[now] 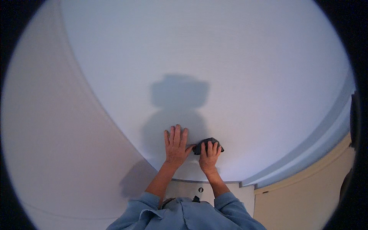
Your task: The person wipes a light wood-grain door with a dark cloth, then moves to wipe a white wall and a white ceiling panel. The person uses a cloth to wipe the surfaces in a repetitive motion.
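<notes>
My left hand point(176, 149) lies flat against a pale wall point(244, 86), fingers spread and pointing up, with nothing in it. Its thumb reaches close to a dark cloth point(205, 143); whether they touch, I cannot tell. My right hand point(209, 158) presses that bunched cloth to the wall, its fingers curled over the lower part. The palm side of both hands is hidden.
A second wall point(57, 129) meets this one in a corner on the left. To the right are a stepped trim point(304, 143) and a cream door point(302, 195). A small black-and-white round object point(201, 189) lies on the pale floor point(187, 188).
</notes>
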Motion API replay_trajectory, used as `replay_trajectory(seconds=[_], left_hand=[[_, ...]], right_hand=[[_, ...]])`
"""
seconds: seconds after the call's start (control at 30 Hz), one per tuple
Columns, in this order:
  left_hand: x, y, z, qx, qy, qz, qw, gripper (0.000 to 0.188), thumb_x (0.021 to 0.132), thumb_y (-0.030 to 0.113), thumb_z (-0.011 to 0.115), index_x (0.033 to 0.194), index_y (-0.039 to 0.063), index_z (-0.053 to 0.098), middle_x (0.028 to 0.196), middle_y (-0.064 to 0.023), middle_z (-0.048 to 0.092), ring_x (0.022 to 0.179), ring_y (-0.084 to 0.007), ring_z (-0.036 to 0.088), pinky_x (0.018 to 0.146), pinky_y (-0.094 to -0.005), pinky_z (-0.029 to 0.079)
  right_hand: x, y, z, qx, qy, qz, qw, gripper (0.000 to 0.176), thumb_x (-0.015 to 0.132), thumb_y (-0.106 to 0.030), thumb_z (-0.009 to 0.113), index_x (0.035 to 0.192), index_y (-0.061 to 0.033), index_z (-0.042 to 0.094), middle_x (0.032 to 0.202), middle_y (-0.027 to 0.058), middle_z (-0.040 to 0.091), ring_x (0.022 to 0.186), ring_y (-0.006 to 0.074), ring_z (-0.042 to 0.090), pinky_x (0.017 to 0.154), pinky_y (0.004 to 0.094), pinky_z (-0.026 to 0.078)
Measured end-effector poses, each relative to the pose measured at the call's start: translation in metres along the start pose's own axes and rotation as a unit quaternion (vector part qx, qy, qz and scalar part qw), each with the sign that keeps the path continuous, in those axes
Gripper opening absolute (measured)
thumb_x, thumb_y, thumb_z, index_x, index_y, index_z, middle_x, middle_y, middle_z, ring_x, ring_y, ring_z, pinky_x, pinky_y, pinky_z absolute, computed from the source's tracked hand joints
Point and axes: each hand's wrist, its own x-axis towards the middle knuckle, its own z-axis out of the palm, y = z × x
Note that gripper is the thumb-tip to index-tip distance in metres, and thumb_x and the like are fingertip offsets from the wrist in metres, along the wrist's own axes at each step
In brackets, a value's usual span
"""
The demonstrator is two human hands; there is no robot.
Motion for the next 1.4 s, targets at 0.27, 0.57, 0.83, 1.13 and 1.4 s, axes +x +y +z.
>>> replay_trajectory(seconds=[0.27, 0.57, 0.83, 1.13, 1.4], left_hand=[[0.003, 0.035, 0.003, -0.059, 0.045, -0.138, 0.988, 0.086, 0.077, 0.009, 0.078, 0.151, 0.003, 0.033, 0.158, -0.0279, 0.024, 0.145, -0.0463, 0.027, 0.115, -0.0596, 0.026], [-0.030, 0.016, -0.016, 0.010, 0.036, -0.235, 0.971, 0.075, 0.078, 0.001, 0.074, 0.146, 0.005, 0.042, 0.153, -0.0289, 0.032, 0.137, -0.0475, 0.038, 0.110, -0.0536, 0.035], [-0.042, 0.011, -0.042, 0.025, 0.067, -0.225, 0.972, 0.066, 0.079, 0.001, 0.074, 0.140, 0.006, 0.049, 0.148, -0.0286, 0.038, 0.134, -0.0470, 0.042, 0.109, -0.0530, 0.037], [-0.064, -0.027, -0.039, 0.040, 0.053, -0.228, 0.972, 0.062, 0.077, 0.003, 0.076, 0.135, 0.005, 0.054, 0.147, -0.0232, 0.043, 0.137, -0.0428, 0.041, 0.113, -0.0518, 0.034], [-0.046, -0.046, -0.032, 0.049, 0.076, -0.180, 0.980, 0.045, 0.079, 0.003, 0.072, 0.122, 0.002, 0.061, 0.138, -0.0239, 0.051, 0.130, -0.0441, 0.048, 0.110, -0.0556, 0.037]], right_hand=[[0.053, 0.052, 0.004, 0.054, -0.078, -0.130, 0.987, 0.048, 0.089, -0.012, 0.055, 0.137, -0.0134, 0.057, 0.148, 0.0073, 0.047, 0.135, 0.0312, 0.043, 0.109, 0.0566, 0.030], [0.024, 0.026, 0.071, 0.099, -0.250, -0.408, 0.873, 0.056, 0.092, -0.016, 0.053, 0.146, -0.0065, 0.047, 0.159, 0.0028, 0.036, 0.143, 0.0185, 0.037, 0.115, 0.0380, 0.030], [0.132, -0.034, 0.060, 0.148, -0.076, -0.243, 0.956, 0.055, 0.092, -0.013, 0.055, 0.145, -0.0029, 0.047, 0.159, 0.0060, 0.037, 0.145, 0.0240, 0.034, 0.116, 0.0430, 0.027], [0.086, -0.053, 0.110, 0.110, -0.195, -0.402, 0.888, 0.063, 0.093, -0.016, 0.055, 0.151, -0.0014, 0.037, 0.163, 0.0103, 0.024, 0.151, 0.0257, 0.021, 0.121, 0.0408, 0.019], [0.142, -0.078, 0.149, 0.144, -0.071, -0.333, 0.929, 0.050, 0.094, -0.014, 0.054, 0.142, -0.0022, 0.051, 0.154, 0.0110, 0.043, 0.145, 0.0269, 0.036, 0.117, 0.0448, 0.026]])
